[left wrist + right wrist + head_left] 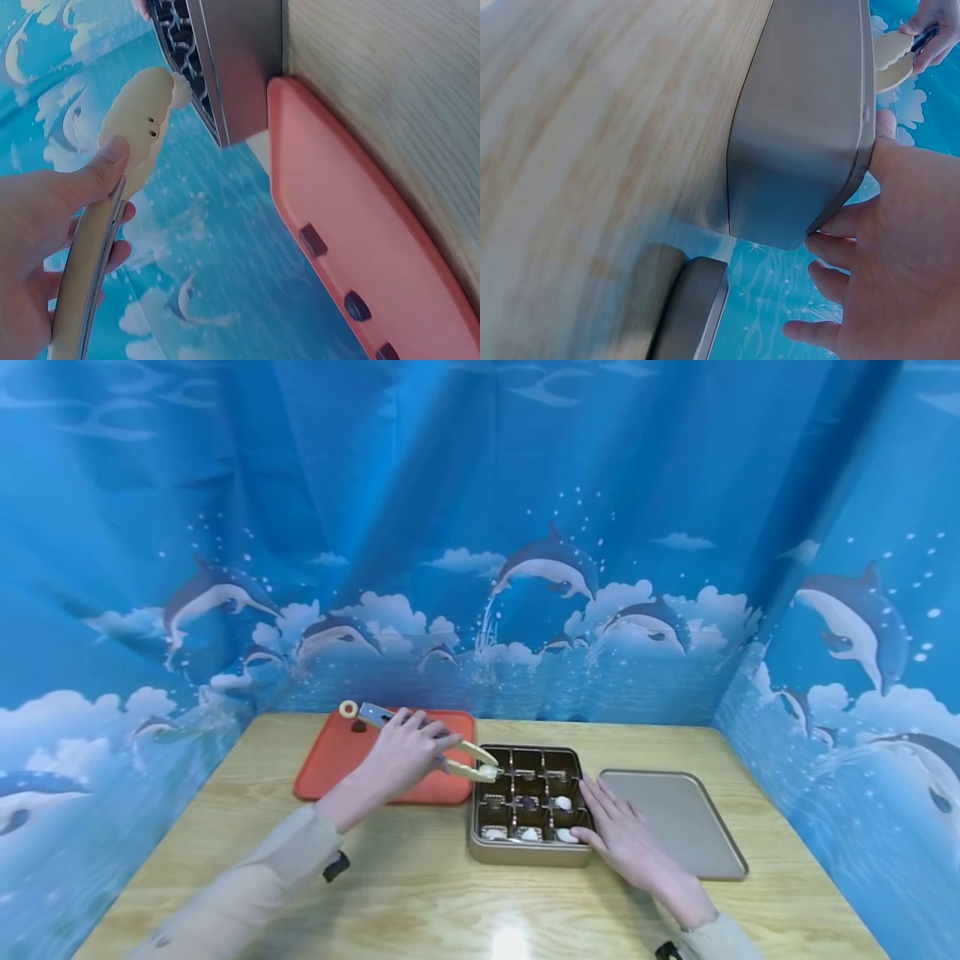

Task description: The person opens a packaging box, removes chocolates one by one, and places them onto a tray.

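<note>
My left hand grips metal tongs with cream-coloured heads. Pinched between their tips is a small white piece, over the back-left compartment of a divided metal box. White pieces lie in the front row of compartments, and another white piece sits in the middle row at the right. A dark piece occupies the centre. Along the box's right side rests my right hand, fingers extended; in the right wrist view its fingers touch the rim beside the box wall.
Left of the box lies a red tray, partly behind my left hand, with several dark chocolates on it. A flat metal lid lies to the right of the box. Blue dolphin-print curtains enclose the wooden table.
</note>
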A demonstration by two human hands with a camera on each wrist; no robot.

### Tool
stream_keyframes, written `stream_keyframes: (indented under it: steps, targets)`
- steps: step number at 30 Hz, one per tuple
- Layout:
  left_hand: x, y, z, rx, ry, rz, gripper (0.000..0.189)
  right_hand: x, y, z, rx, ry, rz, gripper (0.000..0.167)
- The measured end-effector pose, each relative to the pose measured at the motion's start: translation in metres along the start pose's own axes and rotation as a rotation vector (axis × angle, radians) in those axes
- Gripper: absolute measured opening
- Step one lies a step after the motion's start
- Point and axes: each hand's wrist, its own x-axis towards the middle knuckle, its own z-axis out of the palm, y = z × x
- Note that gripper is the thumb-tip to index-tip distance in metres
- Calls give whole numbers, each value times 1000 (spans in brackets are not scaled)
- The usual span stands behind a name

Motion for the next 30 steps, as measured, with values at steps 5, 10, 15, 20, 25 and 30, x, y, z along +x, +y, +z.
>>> stream_keyframes:
  steps: [5,10,15,20,25,30]
  targets:
    - [-15,-17,-5,-3,-1,-73,47,0,1,0,-7,0,3,74]
    - [-36,-42,-11,7,-61,-196,46,-1,1,-1,-8,6,0,74]
    - [-62,-70,-14,42,-128,-320,46,-1,2,-3,-19,14,-8,74]
    - [-88,-89,-17,49,-210,-419,45,-1,3,-2,-16,13,-13,75]
    - [-109,-105,-18,37,-214,-444,44,-1,3,1,-12,3,-11,75]
    - [-122,-120,-11,62,-194,-443,40,0,0,2,-9,1,-10,75]
